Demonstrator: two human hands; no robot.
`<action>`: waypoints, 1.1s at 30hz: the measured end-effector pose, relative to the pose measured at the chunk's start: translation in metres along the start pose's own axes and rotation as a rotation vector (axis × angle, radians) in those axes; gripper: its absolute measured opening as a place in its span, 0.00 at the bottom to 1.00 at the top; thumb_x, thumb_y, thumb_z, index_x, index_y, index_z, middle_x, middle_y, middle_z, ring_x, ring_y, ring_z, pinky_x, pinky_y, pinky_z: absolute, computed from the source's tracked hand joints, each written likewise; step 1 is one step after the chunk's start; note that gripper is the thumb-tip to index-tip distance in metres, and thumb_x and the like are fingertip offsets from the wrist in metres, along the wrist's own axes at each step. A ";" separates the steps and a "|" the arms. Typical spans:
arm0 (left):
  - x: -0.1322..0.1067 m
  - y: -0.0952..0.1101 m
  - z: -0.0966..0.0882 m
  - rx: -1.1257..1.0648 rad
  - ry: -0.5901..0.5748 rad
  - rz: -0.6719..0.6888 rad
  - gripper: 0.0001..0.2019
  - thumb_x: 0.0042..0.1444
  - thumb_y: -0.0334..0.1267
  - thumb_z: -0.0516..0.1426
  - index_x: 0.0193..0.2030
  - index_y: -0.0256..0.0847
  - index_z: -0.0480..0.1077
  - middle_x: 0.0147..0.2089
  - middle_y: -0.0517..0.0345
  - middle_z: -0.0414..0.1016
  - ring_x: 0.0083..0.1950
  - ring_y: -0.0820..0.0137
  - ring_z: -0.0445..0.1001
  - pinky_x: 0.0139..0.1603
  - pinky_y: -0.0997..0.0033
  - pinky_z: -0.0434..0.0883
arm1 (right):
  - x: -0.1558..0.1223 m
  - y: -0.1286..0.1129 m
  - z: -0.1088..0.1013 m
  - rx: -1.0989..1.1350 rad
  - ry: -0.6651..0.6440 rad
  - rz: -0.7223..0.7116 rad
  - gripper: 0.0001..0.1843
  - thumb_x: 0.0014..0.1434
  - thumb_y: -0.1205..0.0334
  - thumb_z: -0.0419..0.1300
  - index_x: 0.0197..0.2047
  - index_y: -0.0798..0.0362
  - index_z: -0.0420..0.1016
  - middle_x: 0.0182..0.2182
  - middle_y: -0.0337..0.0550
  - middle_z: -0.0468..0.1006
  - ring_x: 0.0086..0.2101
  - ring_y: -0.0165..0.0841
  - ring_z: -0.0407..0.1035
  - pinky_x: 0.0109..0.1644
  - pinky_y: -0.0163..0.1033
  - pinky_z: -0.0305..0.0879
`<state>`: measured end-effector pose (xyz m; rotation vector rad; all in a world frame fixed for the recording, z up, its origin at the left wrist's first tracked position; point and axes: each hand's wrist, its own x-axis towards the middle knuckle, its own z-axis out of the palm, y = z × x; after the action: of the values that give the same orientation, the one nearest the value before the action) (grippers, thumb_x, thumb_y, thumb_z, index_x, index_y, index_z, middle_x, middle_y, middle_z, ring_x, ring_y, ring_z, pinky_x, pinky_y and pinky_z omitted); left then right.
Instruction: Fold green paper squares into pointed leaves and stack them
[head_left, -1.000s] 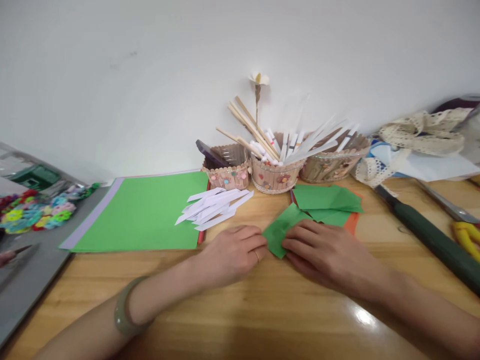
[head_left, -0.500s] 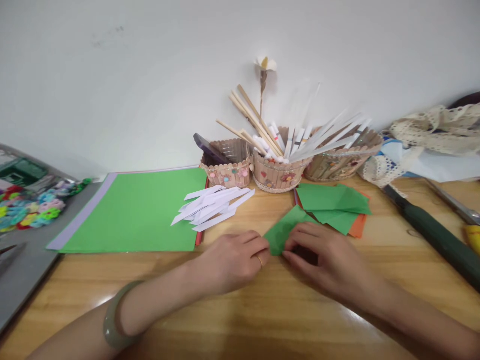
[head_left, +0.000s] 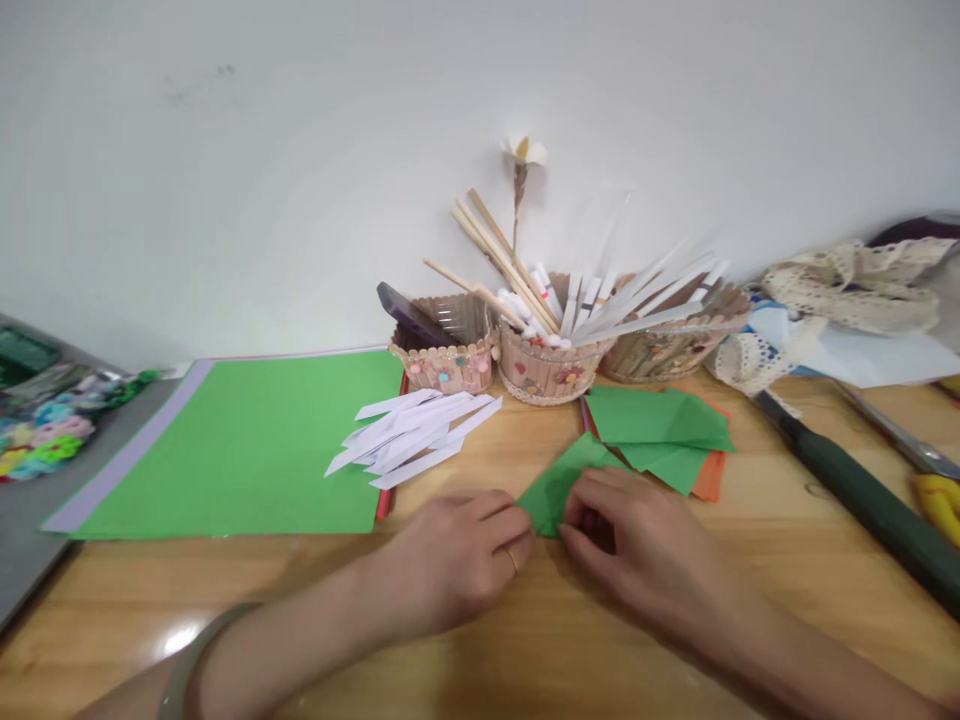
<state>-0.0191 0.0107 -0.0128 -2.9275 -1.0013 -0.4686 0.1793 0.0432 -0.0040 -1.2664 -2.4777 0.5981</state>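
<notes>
Between my hands, low over the wooden table, is a small piece of green paper (head_left: 553,492) with a slanted edge. My left hand (head_left: 472,550), with a ring on one finger, is closed on its left corner. On the paper's right side, the curled fingers of my right hand (head_left: 626,525) pinch it; the fingertips are partly hidden. Just behind my right hand lie more green paper pieces (head_left: 660,420), overlapping an orange piece (head_left: 709,478). A loose pile of folded white paper strips (head_left: 416,430) lies beyond my left hand, partly over the large green sheets.
Large green sheets (head_left: 232,450) cover the table's left side beside a grey board (head_left: 37,560) with colourful trinkets. Decorated baskets (head_left: 551,375) with sticks and markers stand against the wall. At right lie a dark green-handled tool (head_left: 862,490), yellow-handled scissors (head_left: 937,500) and lace ribbon (head_left: 847,285).
The whole view has shifted, so things sit slightly lower and further left in the picture. Both hands stay on the green paper, in nearly the same pose.
</notes>
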 end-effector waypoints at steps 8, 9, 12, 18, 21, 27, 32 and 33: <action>0.001 0.000 0.000 -0.007 0.016 0.016 0.15 0.64 0.29 0.45 0.31 0.35 0.70 0.33 0.54 0.72 0.35 0.68 0.69 0.33 0.70 0.72 | 0.000 0.001 0.002 -0.028 0.005 0.014 0.06 0.50 0.70 0.53 0.23 0.52 0.64 0.23 0.37 0.69 0.25 0.31 0.61 0.29 0.36 0.50; 0.001 0.001 0.000 -0.004 0.012 0.014 0.15 0.64 0.29 0.45 0.31 0.35 0.70 0.33 0.54 0.72 0.35 0.68 0.69 0.34 0.70 0.72 | 0.000 0.001 0.003 -0.029 0.010 0.013 0.06 0.50 0.70 0.53 0.23 0.52 0.64 0.23 0.37 0.69 0.25 0.31 0.61 0.29 0.36 0.50; 0.000 0.001 0.001 -0.004 0.004 -0.009 0.16 0.65 0.29 0.44 0.32 0.35 0.69 0.34 0.54 0.72 0.36 0.69 0.69 0.36 0.71 0.72 | 0.001 0.002 0.004 -0.032 0.019 0.012 0.06 0.50 0.70 0.53 0.23 0.52 0.64 0.23 0.38 0.69 0.25 0.31 0.61 0.29 0.36 0.50; -0.001 0.001 0.000 0.034 -0.040 0.016 0.14 0.67 0.32 0.41 0.45 0.36 0.67 0.34 0.55 0.72 0.37 0.70 0.70 0.35 0.72 0.70 | 0.000 0.001 0.003 -0.013 0.003 0.018 0.07 0.51 0.69 0.53 0.23 0.53 0.64 0.23 0.39 0.69 0.26 0.31 0.61 0.29 0.36 0.51; -0.002 0.002 0.001 0.014 -0.077 -0.053 0.11 0.67 0.35 0.44 0.42 0.40 0.67 0.33 0.59 0.70 0.36 0.71 0.70 0.34 0.74 0.68 | 0.001 0.000 0.000 0.009 -0.012 0.025 0.07 0.51 0.68 0.53 0.23 0.53 0.64 0.24 0.39 0.69 0.27 0.32 0.61 0.30 0.36 0.51; 0.004 0.004 -0.004 -0.080 -0.119 -0.209 0.13 0.66 0.39 0.47 0.33 0.38 0.66 0.31 0.61 0.69 0.34 0.73 0.70 0.32 0.74 0.65 | 0.003 0.000 0.000 -0.012 -0.030 0.019 0.06 0.51 0.68 0.53 0.24 0.53 0.64 0.24 0.38 0.69 0.26 0.31 0.61 0.29 0.36 0.50; 0.009 0.004 -0.010 -0.168 -0.196 -0.302 0.11 0.65 0.41 0.49 0.36 0.39 0.66 0.34 0.61 0.70 0.36 0.72 0.70 0.34 0.73 0.65 | 0.000 0.002 0.000 -0.025 -0.007 -0.021 0.05 0.52 0.68 0.53 0.25 0.53 0.64 0.24 0.39 0.69 0.27 0.31 0.61 0.30 0.36 0.51; 0.008 0.004 -0.010 -0.178 -0.202 -0.312 0.11 0.65 0.41 0.49 0.37 0.39 0.66 0.34 0.61 0.70 0.36 0.72 0.70 0.34 0.73 0.65 | 0.000 0.002 0.000 -0.027 -0.003 -0.029 0.05 0.52 0.68 0.53 0.25 0.53 0.64 0.25 0.39 0.69 0.27 0.32 0.61 0.30 0.36 0.51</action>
<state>-0.0132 0.0113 -0.0004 -3.0296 -1.5307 -0.2807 0.1809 0.0439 -0.0054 -1.2385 -2.5103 0.5618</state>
